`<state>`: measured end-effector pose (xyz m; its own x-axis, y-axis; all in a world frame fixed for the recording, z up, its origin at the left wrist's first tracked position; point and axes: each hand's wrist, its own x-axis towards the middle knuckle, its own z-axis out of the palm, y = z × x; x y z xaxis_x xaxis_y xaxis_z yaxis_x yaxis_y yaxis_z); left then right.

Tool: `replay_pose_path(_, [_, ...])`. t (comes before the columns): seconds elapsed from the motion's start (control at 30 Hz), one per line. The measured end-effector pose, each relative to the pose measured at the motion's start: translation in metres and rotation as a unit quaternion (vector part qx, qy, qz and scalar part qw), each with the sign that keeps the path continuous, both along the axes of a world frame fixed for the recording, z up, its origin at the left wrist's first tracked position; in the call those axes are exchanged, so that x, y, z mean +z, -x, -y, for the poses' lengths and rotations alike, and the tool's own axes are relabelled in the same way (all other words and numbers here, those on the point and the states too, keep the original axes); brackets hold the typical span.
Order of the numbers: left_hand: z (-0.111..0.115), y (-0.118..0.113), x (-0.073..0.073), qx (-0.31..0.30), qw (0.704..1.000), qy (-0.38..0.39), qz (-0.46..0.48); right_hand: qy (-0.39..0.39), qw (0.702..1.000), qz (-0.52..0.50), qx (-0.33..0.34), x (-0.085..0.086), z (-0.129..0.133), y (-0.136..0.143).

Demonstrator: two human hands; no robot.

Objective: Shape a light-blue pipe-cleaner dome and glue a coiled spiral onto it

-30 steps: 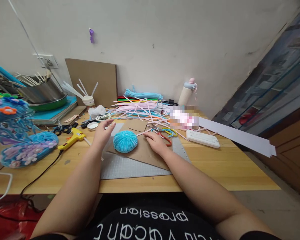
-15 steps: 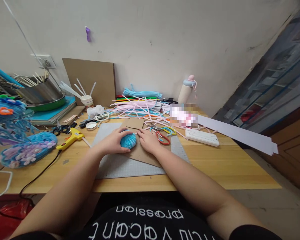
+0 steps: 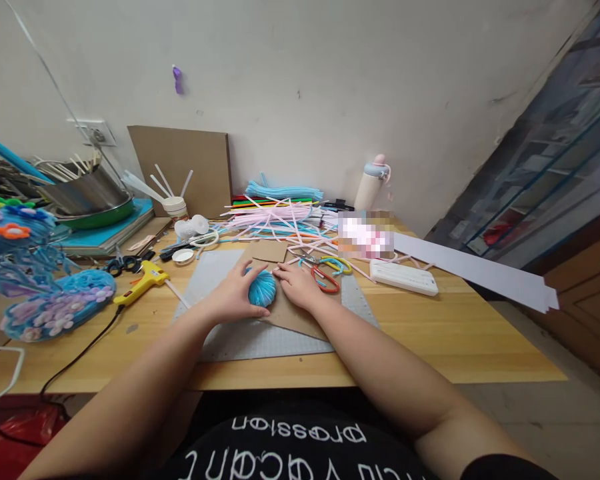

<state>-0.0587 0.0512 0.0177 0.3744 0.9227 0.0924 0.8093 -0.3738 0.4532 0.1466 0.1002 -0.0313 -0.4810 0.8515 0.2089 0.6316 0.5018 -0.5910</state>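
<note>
"Where were the hands?"

"Both were at the middle of the bench [image 3: 445, 340]. The left hand [image 3: 235, 293] curved around the left side of a ribbed blue ball [image 3: 263, 289], its thumb at the near edge and its fingers at the far edge, grasping it."

"And the right?"

"The right hand [image 3: 299, 287] lay palm down just beside the ball's other side, fingertips at a pale pink strand. Whether they pinched it, one could not tell."

"What was beneath?"

"The blue ball sat on a flat piece of brown cardboard [image 3: 297, 319], which lay over a gray mat [image 3: 225, 345]. Just beyond the right hand, red-handled scissors [image 3: 325, 279] rested near a yellow-handled pair [image 3: 339, 264]."

"The rest of the scene?"

"Pink and blue strands [image 3: 275, 213] were heaped toward the wall, with a lidded bottle [image 3: 369, 188] upright to their right. A white oblong case [image 3: 404, 277] lay nearer the front, by long white sheets [image 3: 473, 267] that jutted past the bench's edge."

"And on the left?"

"A yellow glue gun [image 3: 143, 283] lay between the mat and a blue oval piece covered in pale flowers [image 3: 63, 303]. Farther back, sticks stood in a metal pot [image 3: 87, 192]."
</note>
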Motion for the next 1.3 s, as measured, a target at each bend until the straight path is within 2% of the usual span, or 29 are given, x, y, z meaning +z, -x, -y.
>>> replay_pose_path(0.07, [0.001,-0.001,-0.001,-0.005,1.0,-0.007,0.012,0.012,0.999,-0.029,0.003,-0.001,-0.001,0.0])
replay_pose_path(0.17, [0.001,0.009,0.01,0.0,0.993,0.038,0.116,0.035,0.995,-0.091,0.0,-0.002,-0.003,0.0])
replay_pose_path(0.27, [0.003,0.02,0.03,0.014,0.95,0.118,0.288,0.059,0.982,-0.178,-0.02,0.003,-0.003,0.002])
replay_pose_path(0.33, [0.006,0.019,0.042,-0.014,0.922,0.117,0.368,0.082,0.969,-0.231,-0.025,0.01,0.002,0.005])
replay_pose_path(0.37, [0.007,0.016,0.048,-0.035,0.922,0.096,0.374,0.114,0.958,-0.264,-0.01,0.015,0.006,0.008])
replay_pose_path(0.4, [0.009,0.011,0.053,-0.059,0.931,0.063,0.355,0.157,0.941,-0.299,0.018,0.02,0.011,0.01])
replay_pose_path(0.43, [0.01,0.004,0.057,-0.082,0.947,0.031,0.309,0.248,0.893,-0.368,0.075,0.026,0.017,0.013])
replay_pose_path(0.5, [0.011,-0.012,0.064,-0.135,0.968,-0.023,0.21,0.386,0.773,-0.478,0.158,0.037,0.027,0.018])
replay_pose_path(0.53, [0.011,-0.019,0.066,-0.158,0.972,-0.03,0.173,0.418,0.728,-0.519,0.162,0.042,0.031,0.019])
replay_pose_path(0.57, [0.01,-0.026,0.068,-0.173,0.973,-0.033,0.15,0.437,0.697,-0.547,0.157,0.046,0.034,0.019])
replay_pose_path(0.6, [0.007,-0.031,0.069,-0.175,0.973,-0.04,0.147,0.447,0.677,-0.565,0.148,0.049,0.036,0.018])
replay_pose_path(0.67, [0.002,-0.037,0.067,-0.138,0.969,-0.067,0.192,0.456,0.656,-0.586,0.137,0.055,0.036,0.013])
replay_pose_path(0.77, [-0.008,-0.042,0.057,-0.001,0.932,-0.105,0.346,0.442,0.63,-0.619,0.157,0.057,0.033,0.0])
replay_pose_path(0.83, [-0.01,-0.046,0.046,0.077,0.895,-0.101,0.428,0.424,0.617,-0.638,0.177,0.056,0.029,-0.006])
replay_pose_path(0.9, [-0.009,-0.05,0.034,0.089,0.885,-0.097,0.447,0.415,0.623,-0.636,0.185,0.052,0.025,-0.009])
replay_pose_path(1.07, [-0.002,-0.054,0.009,-0.04,0.927,-0.166,0.334,0.398,0.682,-0.596,0.144,0.037,0.018,-0.007])
replay_pose_path(1.17, [-0.003,-0.048,0.002,-0.082,0.951,-0.162,0.249,0.381,0.708,-0.581,0.123,0.031,0.016,-0.004])
replay_pose_path(1.23, [-0.006,-0.043,-0.002,-0.089,0.961,-0.143,0.22,0.393,0.705,-0.581,0.106,0.027,0.016,-0.002])
replay_pose_path(1.3, [-0.009,-0.039,-0.005,-0.083,0.964,-0.125,0.221,0.42,0.679,-0.594,0.095,0.023,0.016,-0.001])
